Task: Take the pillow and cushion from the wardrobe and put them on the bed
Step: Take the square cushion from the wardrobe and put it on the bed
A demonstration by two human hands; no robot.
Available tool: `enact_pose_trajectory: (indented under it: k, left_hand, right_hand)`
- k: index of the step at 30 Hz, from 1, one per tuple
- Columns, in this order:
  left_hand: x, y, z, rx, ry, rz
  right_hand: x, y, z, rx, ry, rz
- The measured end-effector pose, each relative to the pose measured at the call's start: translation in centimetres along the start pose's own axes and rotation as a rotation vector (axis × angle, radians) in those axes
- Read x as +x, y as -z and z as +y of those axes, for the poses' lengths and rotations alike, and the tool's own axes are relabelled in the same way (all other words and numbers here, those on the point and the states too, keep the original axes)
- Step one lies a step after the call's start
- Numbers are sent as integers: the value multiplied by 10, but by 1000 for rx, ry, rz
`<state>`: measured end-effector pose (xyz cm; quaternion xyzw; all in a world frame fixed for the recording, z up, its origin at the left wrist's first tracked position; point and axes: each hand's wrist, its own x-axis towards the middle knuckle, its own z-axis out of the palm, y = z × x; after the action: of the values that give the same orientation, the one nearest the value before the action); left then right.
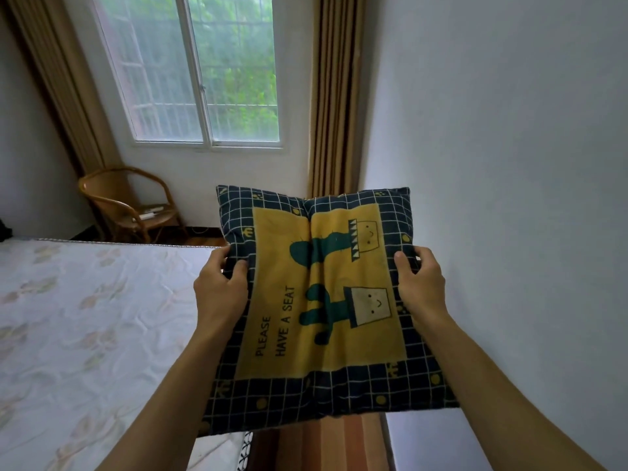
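I hold a flat square cushion [319, 300] in front of me, navy with a white grid border and a yellow panel showing two cacti and the words "PLEASE HAVE A SEAT". My left hand [221, 287] grips its left edge, thumb on top. My right hand [419, 283] grips its right edge the same way. The cushion hangs in the air over the gap between the bed [85, 317] and the wall, its left part above the bed's right edge. The bed has a white floral mattress cover. No pillow and no wardrobe are in view.
A white wall [509, 164] stands close on the right. A strip of wooden floor [339, 443] runs between bed and wall. A rattan chair [129, 205] sits in the far corner under a window [204, 73] with tan curtains [334, 96].
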<state>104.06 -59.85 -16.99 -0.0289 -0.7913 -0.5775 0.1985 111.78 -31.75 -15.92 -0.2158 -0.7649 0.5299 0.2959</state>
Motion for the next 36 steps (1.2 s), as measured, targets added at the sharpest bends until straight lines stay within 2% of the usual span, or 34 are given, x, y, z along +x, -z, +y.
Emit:
enact_pose_trajectory:
  k: [11, 23, 30, 36]
  left_hand:
    - [167, -115, -64, -30, 1, -6]
    - [382, -240, -91, -60, -1, -58]
    - [505, -345, -123, 9, 36, -33]
    - [628, -433, -115, 20, 5, -22]
  right_hand:
    - [168, -104, 32, -20, -16, 9]
    - [394, -218, 41, -39, -41, 37]
    - [554, -296, 82, 7, -31, 8]
    - [705, -348, 89, 26, -23, -24]
